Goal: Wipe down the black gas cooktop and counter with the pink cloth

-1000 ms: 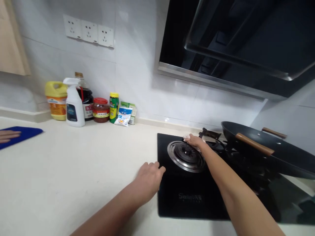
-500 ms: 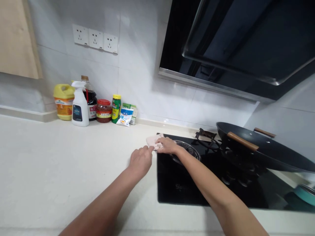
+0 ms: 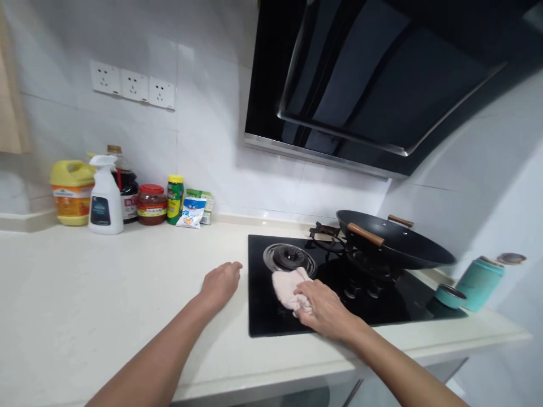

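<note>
Pink cloth [image 3: 290, 287], one; hands [image 3: 324, 310], two

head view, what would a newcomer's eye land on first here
The big black hood looms at upper right, above the stove. Under it, a wide dark wok sits over the stove's right side. Lower down, the right hand holds a pale pink cloth on the stove, near the left burner.

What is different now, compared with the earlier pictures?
The right hand moved the pink cloth from the burner's far side, across the hob's left edge, to the near side, keeping its grip. The left hand, close to the cloth one picture before, is now apart from it, left of the hob. The wok and spray bottle stayed put.
</note>
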`<control>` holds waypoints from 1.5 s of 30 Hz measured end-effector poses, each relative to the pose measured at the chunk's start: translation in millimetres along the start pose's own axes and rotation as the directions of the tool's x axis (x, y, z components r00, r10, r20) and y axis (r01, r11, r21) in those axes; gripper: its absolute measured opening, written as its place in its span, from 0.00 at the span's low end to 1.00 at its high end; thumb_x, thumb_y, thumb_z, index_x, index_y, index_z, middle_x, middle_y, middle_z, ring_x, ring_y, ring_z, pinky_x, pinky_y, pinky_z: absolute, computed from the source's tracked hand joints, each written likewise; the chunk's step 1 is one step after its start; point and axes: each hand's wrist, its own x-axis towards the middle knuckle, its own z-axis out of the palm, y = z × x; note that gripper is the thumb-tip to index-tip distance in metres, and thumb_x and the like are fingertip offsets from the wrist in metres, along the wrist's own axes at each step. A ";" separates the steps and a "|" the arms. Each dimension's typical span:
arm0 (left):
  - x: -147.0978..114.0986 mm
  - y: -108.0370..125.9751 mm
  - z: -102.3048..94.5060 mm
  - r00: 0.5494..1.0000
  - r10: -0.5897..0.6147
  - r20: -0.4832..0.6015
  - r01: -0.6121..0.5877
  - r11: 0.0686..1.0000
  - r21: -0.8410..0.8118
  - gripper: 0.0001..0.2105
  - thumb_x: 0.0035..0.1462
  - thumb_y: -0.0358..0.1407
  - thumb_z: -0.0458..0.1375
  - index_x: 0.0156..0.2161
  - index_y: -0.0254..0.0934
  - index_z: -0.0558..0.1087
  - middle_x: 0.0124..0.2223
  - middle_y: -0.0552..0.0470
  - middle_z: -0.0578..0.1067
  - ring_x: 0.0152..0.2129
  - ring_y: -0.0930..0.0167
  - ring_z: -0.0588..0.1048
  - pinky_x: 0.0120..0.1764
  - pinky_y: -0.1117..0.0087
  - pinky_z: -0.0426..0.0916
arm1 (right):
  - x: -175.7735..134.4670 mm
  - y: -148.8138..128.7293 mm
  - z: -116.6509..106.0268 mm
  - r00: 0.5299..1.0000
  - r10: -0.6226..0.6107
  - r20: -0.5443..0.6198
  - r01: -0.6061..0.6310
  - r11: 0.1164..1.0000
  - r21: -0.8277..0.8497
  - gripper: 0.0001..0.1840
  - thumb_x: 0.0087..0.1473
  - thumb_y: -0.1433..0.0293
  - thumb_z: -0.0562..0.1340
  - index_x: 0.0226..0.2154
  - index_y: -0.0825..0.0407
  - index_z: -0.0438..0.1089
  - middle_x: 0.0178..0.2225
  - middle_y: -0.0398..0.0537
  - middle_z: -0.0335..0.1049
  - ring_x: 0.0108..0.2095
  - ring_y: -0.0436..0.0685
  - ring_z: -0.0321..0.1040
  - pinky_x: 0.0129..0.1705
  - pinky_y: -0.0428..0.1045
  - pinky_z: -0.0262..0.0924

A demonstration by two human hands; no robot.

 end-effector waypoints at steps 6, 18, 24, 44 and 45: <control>-0.6 3.5 5.4 0.999 0.031 0.024 -0.030 0.999 -0.045 0.21 0.66 0.36 0.43 0.54 0.42 0.76 0.55 0.46 0.78 0.52 0.61 0.76 0.51 0.62 0.69 | 7.1 28.8 -5.9 0.940 0.341 0.029 -0.327 0.919 -0.220 0.18 0.60 0.58 0.57 0.48 0.49 0.70 0.46 0.54 0.73 0.48 0.65 0.67 0.46 0.54 0.57; 1.9 5.3 5.6 0.998 0.055 0.021 -0.054 0.998 -0.043 0.19 0.66 0.36 0.45 0.51 0.42 0.77 0.51 0.45 0.80 0.49 0.61 0.77 0.49 0.62 0.68 | 78.4 112.3 -9.0 0.768 0.605 0.211 -0.609 0.791 -0.052 0.30 0.55 0.53 0.60 0.58 0.46 0.67 0.57 0.54 0.71 0.54 0.67 0.69 0.54 0.59 0.59; 3.5 8.0 3.4 0.996 0.074 0.038 -0.072 0.996 -0.054 0.21 0.66 0.36 0.43 0.52 0.41 0.76 0.52 0.44 0.79 0.50 0.58 0.76 0.50 0.57 0.68 | 66.1 95.3 -6.2 0.786 0.604 0.132 -0.600 0.797 -0.074 0.36 0.53 0.49 0.62 0.59 0.49 0.64 0.55 0.56 0.71 0.54 0.68 0.68 0.51 0.55 0.60; 7.8 0.4 7.0 0.996 0.083 -0.012 -0.084 0.989 -0.119 0.19 0.63 0.37 0.49 0.52 0.43 0.78 0.53 0.48 0.80 0.52 0.63 0.77 0.52 0.66 0.69 | 15.7 -85.2 18.3 0.927 0.368 -0.075 -0.167 0.584 0.795 0.15 0.51 0.58 0.65 0.38 0.48 0.69 0.34 0.41 0.74 0.33 0.54 0.69 0.37 0.48 0.62; 7.6 -0.7 5.9 0.997 0.077 -0.019 -0.079 0.989 -0.124 0.19 0.63 0.37 0.48 0.53 0.43 0.78 0.53 0.48 0.80 0.51 0.64 0.77 0.52 0.66 0.69 | 16.4 -74.9 16.0 0.904 0.423 -0.066 -0.166 0.489 0.856 0.17 0.51 0.56 0.65 0.39 0.49 0.69 0.34 0.43 0.75 0.34 0.55 0.70 0.37 0.49 0.63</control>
